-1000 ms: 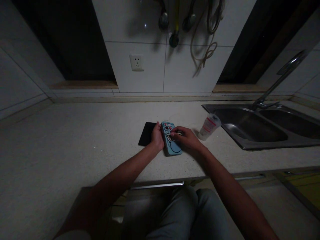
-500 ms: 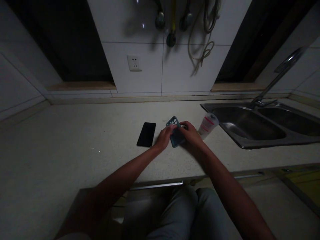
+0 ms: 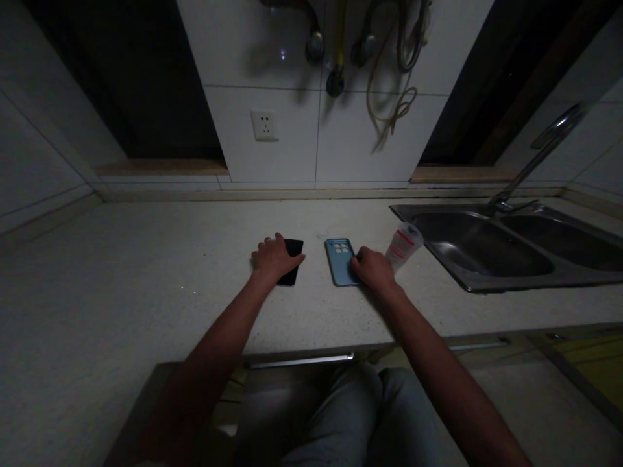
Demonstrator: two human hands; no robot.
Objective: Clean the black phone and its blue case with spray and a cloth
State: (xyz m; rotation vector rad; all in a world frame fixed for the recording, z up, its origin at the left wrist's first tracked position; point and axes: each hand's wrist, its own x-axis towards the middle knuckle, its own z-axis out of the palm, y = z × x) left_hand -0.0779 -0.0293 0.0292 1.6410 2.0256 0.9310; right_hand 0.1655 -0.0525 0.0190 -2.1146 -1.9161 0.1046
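Note:
A black phone [image 3: 292,275] lies flat on the counter, partly covered by my left hand [image 3: 273,259]. That hand's fingers are spread, with the thumb at the phone's right side and the other fingers towards its left and far side. To the right lies a blue-green phone case [image 3: 342,267] with several camera cutouts at its far end. My right hand [image 3: 376,267] rests at the case's right edge with its fingers curled. Something small and dark shows by its fingertips, too unclear to name. Just beyond that hand a clear plastic cup [image 3: 403,246] with red print leans to the right.
A steel double sink [image 3: 467,282] with a tall faucet [image 3: 523,168] is set into the counter [image 3: 146,259] on the right. A wall socket [image 3: 265,126], pipe ends [image 3: 335,81] and a looped cord [image 3: 402,107] are at the tiled wall.
My left hand has left the case and moved left over the phone. The case, tilted between both hands before, now lies flat. My right hand has shifted slightly towards me.

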